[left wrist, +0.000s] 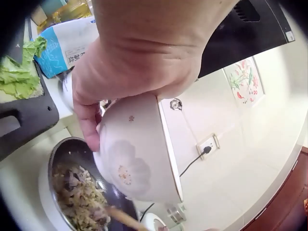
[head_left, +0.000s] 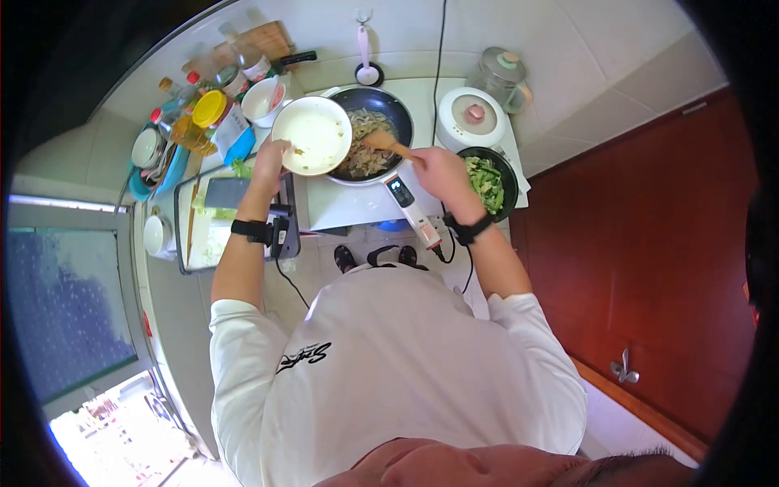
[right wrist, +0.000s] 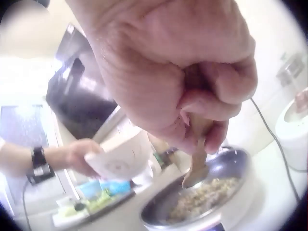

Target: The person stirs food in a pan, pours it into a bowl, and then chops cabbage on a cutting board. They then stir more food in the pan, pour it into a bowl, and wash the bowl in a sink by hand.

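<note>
My left hand [head_left: 272,165] grips a white bowl [head_left: 312,136] by its edge and base, tilted beside and partly over the left rim of the pan. Small food bits cling inside the bowl. In the left wrist view the bowl [left wrist: 137,154] shows its flower-patterned outside. My right hand [head_left: 445,174] holds a wooden spatula [head_left: 389,144], its blade over the food [head_left: 367,158] in the dark pan [head_left: 398,114]. From the right wrist view, the right hand's fingers [right wrist: 207,106] curl round the spatula handle above the pan.
Right of the pan stand a white lidded cooker [head_left: 454,122], a glass jug [head_left: 497,73] and a dark pan of greens [head_left: 507,183]. At left are a cutting board with a cleaver [head_left: 227,193], bottles [head_left: 191,136] and another bowl [head_left: 261,104]. A black cord hangs behind.
</note>
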`<move>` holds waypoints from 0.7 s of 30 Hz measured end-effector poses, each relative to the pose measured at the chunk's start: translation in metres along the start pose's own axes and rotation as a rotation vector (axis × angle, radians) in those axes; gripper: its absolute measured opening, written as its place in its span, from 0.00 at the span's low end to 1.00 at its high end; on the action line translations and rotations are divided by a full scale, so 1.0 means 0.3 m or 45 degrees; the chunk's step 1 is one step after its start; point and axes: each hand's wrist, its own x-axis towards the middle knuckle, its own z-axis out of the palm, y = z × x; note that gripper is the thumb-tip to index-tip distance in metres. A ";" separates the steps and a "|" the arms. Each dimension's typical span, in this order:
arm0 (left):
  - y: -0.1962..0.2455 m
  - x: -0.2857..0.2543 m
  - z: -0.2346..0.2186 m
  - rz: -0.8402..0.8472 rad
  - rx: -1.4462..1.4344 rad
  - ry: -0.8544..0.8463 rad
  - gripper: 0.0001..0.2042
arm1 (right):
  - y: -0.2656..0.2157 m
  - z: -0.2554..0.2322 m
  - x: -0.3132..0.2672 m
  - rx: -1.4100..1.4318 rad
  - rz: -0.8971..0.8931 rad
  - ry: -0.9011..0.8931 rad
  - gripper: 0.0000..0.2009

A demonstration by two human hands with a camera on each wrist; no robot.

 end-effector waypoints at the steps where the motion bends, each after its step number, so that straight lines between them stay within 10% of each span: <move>1: 0.000 -0.027 0.002 0.097 -0.045 0.008 0.25 | -0.020 -0.056 -0.032 0.000 -0.027 -0.009 0.10; 5: -0.106 0.103 -0.028 0.380 0.001 -0.074 0.27 | -0.149 -0.218 -0.073 0.225 -0.083 0.069 0.11; 21: -0.058 0.189 0.105 0.694 0.364 -0.126 0.26 | -0.233 0.012 0.078 -0.133 -0.435 0.083 0.14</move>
